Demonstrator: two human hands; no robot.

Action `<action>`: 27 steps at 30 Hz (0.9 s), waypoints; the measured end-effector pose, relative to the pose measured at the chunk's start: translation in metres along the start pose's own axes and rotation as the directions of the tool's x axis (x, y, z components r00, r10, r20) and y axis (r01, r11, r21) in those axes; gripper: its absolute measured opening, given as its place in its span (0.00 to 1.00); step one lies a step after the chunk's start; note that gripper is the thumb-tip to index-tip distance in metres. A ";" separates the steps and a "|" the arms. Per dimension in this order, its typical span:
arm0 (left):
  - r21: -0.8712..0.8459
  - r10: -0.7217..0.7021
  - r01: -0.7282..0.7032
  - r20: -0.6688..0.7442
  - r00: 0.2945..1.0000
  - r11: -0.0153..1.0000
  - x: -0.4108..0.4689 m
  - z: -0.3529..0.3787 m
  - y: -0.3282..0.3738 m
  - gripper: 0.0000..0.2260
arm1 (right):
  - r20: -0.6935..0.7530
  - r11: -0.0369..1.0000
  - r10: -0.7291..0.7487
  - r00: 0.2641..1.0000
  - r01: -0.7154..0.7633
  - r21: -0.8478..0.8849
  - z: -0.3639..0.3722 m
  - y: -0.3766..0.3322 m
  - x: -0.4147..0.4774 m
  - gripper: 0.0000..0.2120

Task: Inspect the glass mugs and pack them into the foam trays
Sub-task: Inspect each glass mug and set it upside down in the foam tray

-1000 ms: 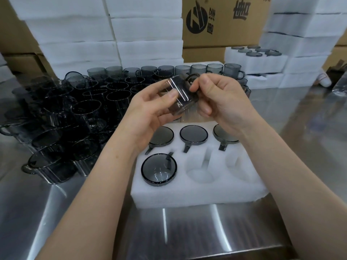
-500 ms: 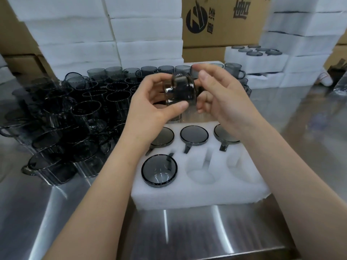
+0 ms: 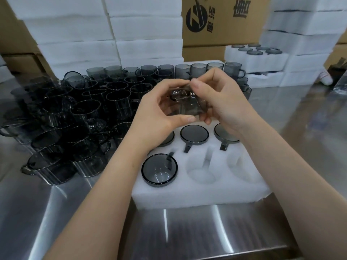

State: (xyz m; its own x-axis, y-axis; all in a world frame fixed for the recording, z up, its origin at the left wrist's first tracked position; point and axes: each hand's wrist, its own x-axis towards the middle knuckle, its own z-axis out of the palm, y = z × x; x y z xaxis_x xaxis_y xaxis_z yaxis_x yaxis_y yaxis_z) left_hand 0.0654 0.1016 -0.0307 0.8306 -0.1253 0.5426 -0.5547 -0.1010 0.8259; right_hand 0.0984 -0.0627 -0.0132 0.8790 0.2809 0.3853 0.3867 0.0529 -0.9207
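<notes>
Rolled over again since half a second back: raised then with its wall toward the camera, the glass mug (image 3: pixel 187 104) now tipped and brought a little lower, with one round end turned up to the eye. Reads as inspection carrying on, with no move toward the foam tray (image 3: pixel 187 196) yet.

Held in the air above the tray's back row, touching neither foam nor counter (image 3: pixel 206 231). Cradled on the near side by the left grip (image 3: pixel 159 113), curled round the glass with thumb underneath and fingers arched over the top. Pinched on the far side by the right grip (image 3: pixel 216 102), thumb on the upper edge and fingers folded beneath. Cannot tell where the handle sits.

Four sockets filled below, leaving the front middle pocket (image 3: pixel 201 173) and front right pocket (image 3: pixel 242 166) bare — probably bound for one of those. Plenty of loose mugs (image 3: pixel 75 119) waiting to the left.
</notes>
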 end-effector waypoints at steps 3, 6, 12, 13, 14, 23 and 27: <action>-0.015 0.014 -0.014 0.025 1.000 1.000 0.000 0.000 -0.001 0.27 | -0.057 0.999 0.024 0.998 -0.023 0.023 0.001 0.000 0.002 0.12; -0.111 0.009 -0.006 0.029 1.000 0.994 0.001 0.000 -0.003 0.27 | -0.031 0.979 0.098 0.995 -0.091 0.182 -0.001 0.000 0.003 0.13; -0.206 -0.024 0.014 -0.046 0.999 0.978 0.002 0.000 -0.002 0.17 | 0.276 0.856 0.141 0.951 -0.257 0.449 -0.010 -0.004 0.003 0.20; -0.221 -0.034 0.020 -0.061 0.998 0.975 0.002 0.000 -0.002 0.16 | 0.306 0.847 0.127 0.944 -0.264 0.461 -0.011 -0.004 0.003 0.21; -0.229 -0.042 0.024 -0.072 0.997 0.973 0.002 0.000 -0.002 0.15 | 0.316 0.846 0.111 0.942 -0.256 0.468 -0.012 -0.004 0.002 0.21; -0.103 -0.062 0.061 -0.004 0.998 0.993 0.000 0.002 0.001 0.16 | 0.042 0.979 0.076 0.996 -0.083 0.184 -0.003 0.000 0.002 0.15; -0.015 -0.060 0.060 0.053 0.997 0.998 -0.001 0.004 0.003 0.23 | -0.100 0.998 0.059 0.993 -0.056 0.040 0.000 0.001 0.004 0.15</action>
State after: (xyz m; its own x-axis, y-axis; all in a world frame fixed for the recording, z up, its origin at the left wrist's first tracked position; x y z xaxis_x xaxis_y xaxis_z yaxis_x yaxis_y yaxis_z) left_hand 0.0632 0.0974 -0.0293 0.8584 -0.1713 0.4835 -0.5028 -0.0940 0.8593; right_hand 0.1020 -0.0618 -0.0128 0.9239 0.1861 0.3343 0.3258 0.0755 -0.9424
